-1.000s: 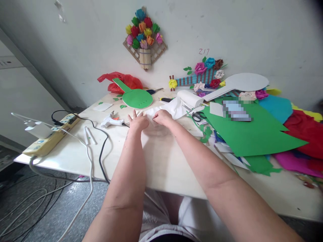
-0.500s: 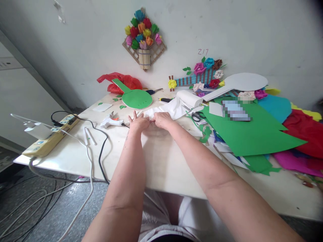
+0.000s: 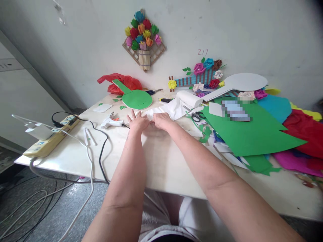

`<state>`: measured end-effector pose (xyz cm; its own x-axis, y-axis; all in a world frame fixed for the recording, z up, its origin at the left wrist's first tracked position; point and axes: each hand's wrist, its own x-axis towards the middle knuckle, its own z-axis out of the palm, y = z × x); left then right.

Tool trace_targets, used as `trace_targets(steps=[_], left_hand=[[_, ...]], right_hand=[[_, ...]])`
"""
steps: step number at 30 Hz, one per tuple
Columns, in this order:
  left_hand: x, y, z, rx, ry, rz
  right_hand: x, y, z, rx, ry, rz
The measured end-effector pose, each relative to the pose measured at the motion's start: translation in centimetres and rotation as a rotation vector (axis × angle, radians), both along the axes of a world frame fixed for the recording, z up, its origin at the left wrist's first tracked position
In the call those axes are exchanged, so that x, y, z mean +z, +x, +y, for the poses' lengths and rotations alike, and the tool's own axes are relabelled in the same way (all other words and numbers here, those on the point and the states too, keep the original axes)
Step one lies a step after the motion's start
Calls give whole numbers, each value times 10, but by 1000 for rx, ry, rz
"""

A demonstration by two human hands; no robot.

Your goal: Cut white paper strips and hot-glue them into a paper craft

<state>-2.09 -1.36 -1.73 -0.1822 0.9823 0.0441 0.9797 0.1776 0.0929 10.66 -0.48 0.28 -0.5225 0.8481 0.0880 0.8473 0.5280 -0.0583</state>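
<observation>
My left hand [image 3: 138, 123] presses on the table with its fingers spread, over the near end of a length of thin white paper [image 3: 174, 108]. Right beside it, my right hand [image 3: 161, 120] is closed, its curled fingers at the same end of the paper; the fingertips are mostly hidden. From there the paper runs back to a white roll [image 3: 189, 98]. A white glue gun [image 3: 111, 121] lies just left of my left hand. Behind the hands is a green paddle-shaped card [image 3: 137, 98]. Black-handled scissors [image 3: 197, 116] lie to the right among green scraps.
A yellow power strip [image 3: 51, 137] with cables sits at the table's left edge. Green sheets [image 3: 247, 136], a phone [image 3: 236, 110] and coloured paper pile up on the right. A white paddle-shaped card [image 3: 246, 81] and red plastic [image 3: 121, 82] lie against the wall.
Both hands stay almost in place at the end of the white paper. The left fingers have shifted very slightly; nothing else has visibly moved.
</observation>
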Motion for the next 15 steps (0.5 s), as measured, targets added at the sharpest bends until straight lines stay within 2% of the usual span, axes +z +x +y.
trace_targets(steps=[15], left_hand=[[-2, 0, 1, 3, 44, -10]], right_hand=[[-1, 8, 8, 53, 26, -18]])
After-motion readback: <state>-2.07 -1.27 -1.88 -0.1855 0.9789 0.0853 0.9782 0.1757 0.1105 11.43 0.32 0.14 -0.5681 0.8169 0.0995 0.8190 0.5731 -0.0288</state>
